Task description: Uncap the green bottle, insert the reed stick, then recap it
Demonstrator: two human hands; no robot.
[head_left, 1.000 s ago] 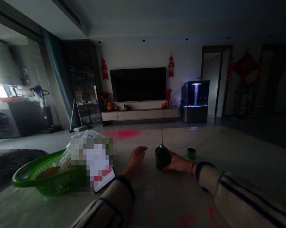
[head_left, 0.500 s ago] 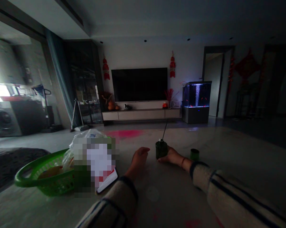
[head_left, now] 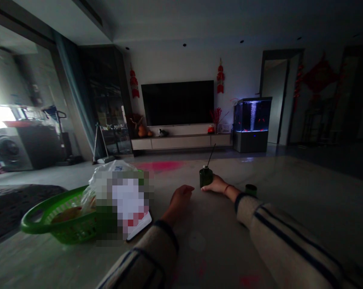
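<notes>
Grey and smudged with pink, the broad tabletop (head_left: 229, 228) lies under both hands and offers plenty of bare room for handling glassware calmly. Next in size comes a green basket (head_left: 33, 228) at the left, a clear plastic bag (head_left: 117, 165) in it and a pale slab (head_left: 139, 230), partly pixelated, against its near side; keep the left sleeve away from that slab. The left hand (head_left: 180, 199) is empty as far as can be seen, loosely uncurled, its fingertips near the bottle but apart from it. The right hand (head_left: 217, 184) is wrapped around the side of the dark green bottle (head_left: 206, 177), ahead of the person, upright; whether its base touches the surface, I cannot tell. Gripping low and keeping it level seems wise, since the neck looks uncapped. Behind the right wrist stands a small green cup-like piece (head_left: 251, 189), best kept clear of the cuff. Thinnest is a dark stick (head_left: 211, 155) leaning rightward from the neck; slow movement should spare it.
</notes>
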